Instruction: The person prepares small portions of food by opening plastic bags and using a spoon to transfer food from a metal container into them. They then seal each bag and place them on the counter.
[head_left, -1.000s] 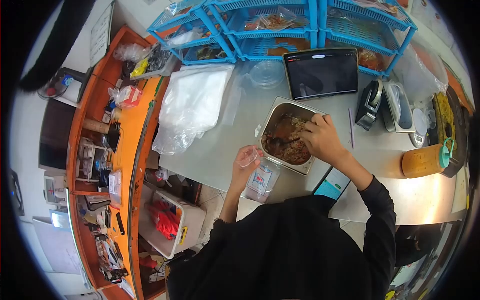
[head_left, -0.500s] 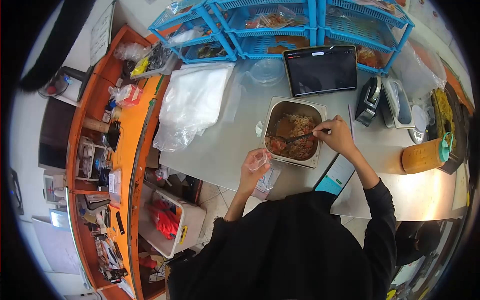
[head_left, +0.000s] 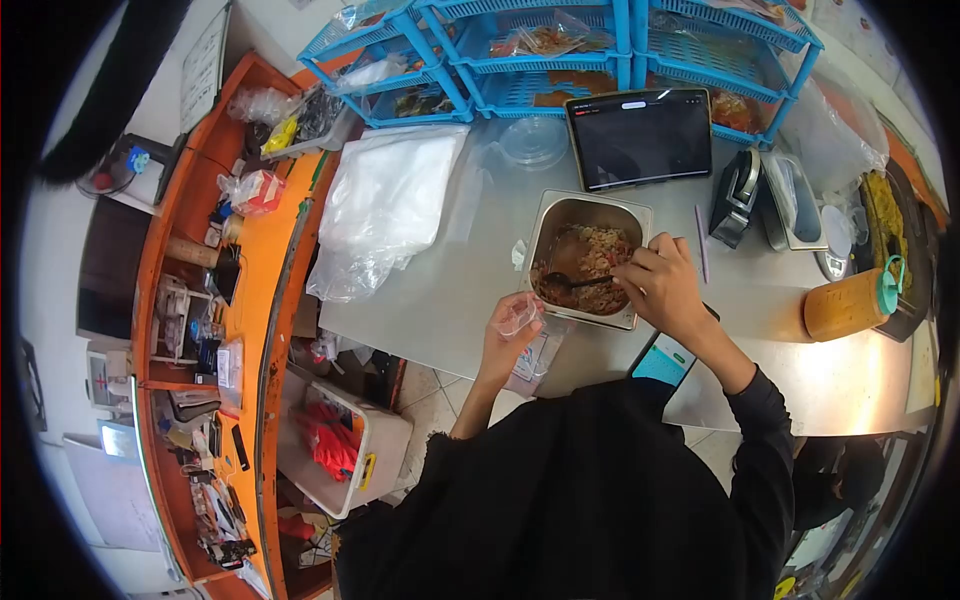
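A square metal food pan (head_left: 541,222) holds a chunky brown and reddish food mix (head_left: 602,250) with liquid. My right hand (head_left: 662,285) is closed on the handle of a black spoon (head_left: 583,283), above the pan's right side. The spoon's bowl rests in the food near the pan's left front. At the pan's front left corner, my left hand (head_left: 512,335) grips a small clear plastic cup (head_left: 517,316). Whether the cup has anything in it is hard to make out. A phone (head_left: 665,360) with a lit screen lies partly under my right forearm.
Behind the pan stands a tablet (head_left: 640,140), with a round clear lid (head_left: 534,143) beside it. Blue baskets (head_left: 520,92) line the back. Plastic bags (head_left: 390,200) lie left. At right are a tape dispenser (head_left: 736,200), a pen (head_left: 702,245) and an orange-filled bottle (head_left: 840,312).
My right hand has moved down and slightly left, lowering the spoon into the food. The reddish pieces seen at the spoon before are no longer plain. My left hand has stayed nearly still.
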